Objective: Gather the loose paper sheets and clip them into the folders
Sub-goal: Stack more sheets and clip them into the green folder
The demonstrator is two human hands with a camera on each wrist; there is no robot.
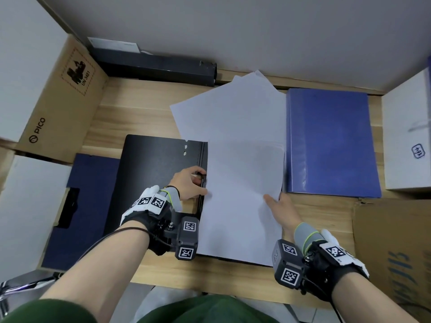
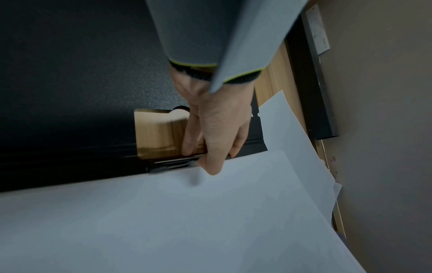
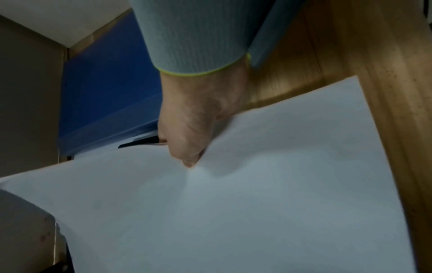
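Note:
A black folder lies open on the wooden table, and a stack of white paper sheets covers its right half. My left hand is at the spine, where its thumb and fingers grip the metal clip at the sheets' left edge. My right hand pinches the stack's right edge, thumb on top and the other fingers hidden under the paper. Several loose sheets lie fanned behind the folder. A closed blue folder lies to the right.
A dark blue folder lies at the left, partly under the black one. Cardboard boxes stand at the left and the right front, with a white box at the far right. A long black box runs along the wall.

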